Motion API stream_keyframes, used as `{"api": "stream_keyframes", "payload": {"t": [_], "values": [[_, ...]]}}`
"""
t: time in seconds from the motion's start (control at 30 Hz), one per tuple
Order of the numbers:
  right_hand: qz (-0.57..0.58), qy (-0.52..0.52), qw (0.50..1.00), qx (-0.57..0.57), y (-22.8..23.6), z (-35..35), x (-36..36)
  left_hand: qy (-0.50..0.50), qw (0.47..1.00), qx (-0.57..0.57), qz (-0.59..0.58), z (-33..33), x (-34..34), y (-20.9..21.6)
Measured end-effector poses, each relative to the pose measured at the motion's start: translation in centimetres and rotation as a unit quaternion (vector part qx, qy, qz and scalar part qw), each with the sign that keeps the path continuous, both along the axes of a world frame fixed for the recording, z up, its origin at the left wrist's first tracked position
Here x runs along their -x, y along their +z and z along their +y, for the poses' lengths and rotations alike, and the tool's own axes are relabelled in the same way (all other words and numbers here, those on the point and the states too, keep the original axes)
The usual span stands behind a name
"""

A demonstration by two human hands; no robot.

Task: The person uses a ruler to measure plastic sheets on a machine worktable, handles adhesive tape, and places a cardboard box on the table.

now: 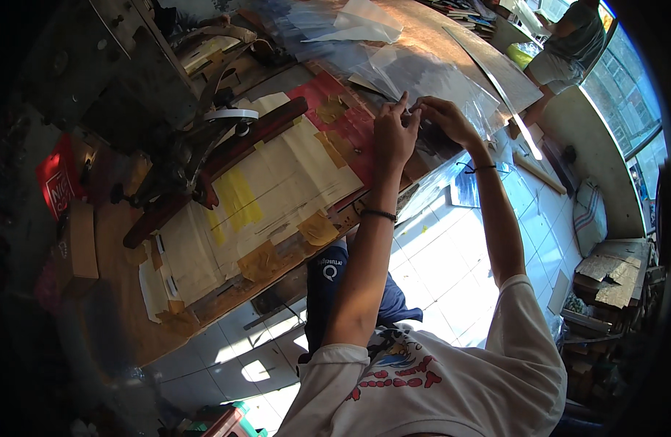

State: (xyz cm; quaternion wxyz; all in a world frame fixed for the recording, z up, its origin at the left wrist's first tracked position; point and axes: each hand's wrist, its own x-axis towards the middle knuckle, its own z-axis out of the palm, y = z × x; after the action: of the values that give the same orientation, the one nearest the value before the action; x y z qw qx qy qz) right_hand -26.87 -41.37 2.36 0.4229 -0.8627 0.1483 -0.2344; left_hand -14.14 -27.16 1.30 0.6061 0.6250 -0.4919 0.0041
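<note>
My left hand [397, 137] is raised over the table's right end, its index finger pointing up and the other fingers curled in. Close against it, my right hand [448, 120] has its fingertips pinched together. What lies between the fingertips is too small to make out. Just beyond and beneath both hands are loose clear plastic sheets [452, 81], some hanging past the table edge. To the left of my left hand lies a red sheet [335, 109] with brown tape on it.
A paper-covered board [277, 189] with yellow and brown tape lies on the wooden table [168, 339]. Over it reaches a black metal arm [193, 149] with a dark red bar [259, 135]. A person [569, 44] is at the far right. Stacked boards [612, 273] stand on the right.
</note>
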Motion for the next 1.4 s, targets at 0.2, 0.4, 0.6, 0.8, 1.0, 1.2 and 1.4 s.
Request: {"api": "stream_keyframes", "payload": {"t": [0.2, 0.4, 0.6, 0.8, 1.0, 1.2, 1.4], "values": [[-0.035, 0.011, 0.999, -0.023, -0.3, 0.6, -0.5, 0.017, 1.0, 0.012, -0.013, -0.2, -0.3, -0.8], [-0.024, 0.023, 0.998, -0.044, -0.1, 0.6, -0.4, 0.013, 1.0, 0.006, -0.006, -0.1, -0.1, -0.7], [-0.013, 0.016, 0.998, -0.054, 0.0, -0.3, 0.6, -0.012, 0.999, -0.018, 0.032, -0.5, 0.4, -0.6], [0.05, 0.03, 0.998, -0.004, 1.8, 0.8, -1.0, 0.06, 0.993, 0.095, -0.034, -1.2, -0.8, -1.6], [0.07, -0.058, 0.994, 0.064, 4.6, 4.5, -4.1, -0.027, 0.996, 0.051, 0.071, 0.4, -0.2, -0.4], [0.02, -0.053, 0.998, -0.038, 2.9, 3.2, -4.0, -0.042, 0.991, 0.042, 0.12, -0.2, -1.0, -0.6], [-0.024, -0.012, 0.999, 0.026, 1.9, 3.5, -4.0, 0.044, 0.982, 0.043, 0.181, -0.3, -1.2, 0.1]]}}
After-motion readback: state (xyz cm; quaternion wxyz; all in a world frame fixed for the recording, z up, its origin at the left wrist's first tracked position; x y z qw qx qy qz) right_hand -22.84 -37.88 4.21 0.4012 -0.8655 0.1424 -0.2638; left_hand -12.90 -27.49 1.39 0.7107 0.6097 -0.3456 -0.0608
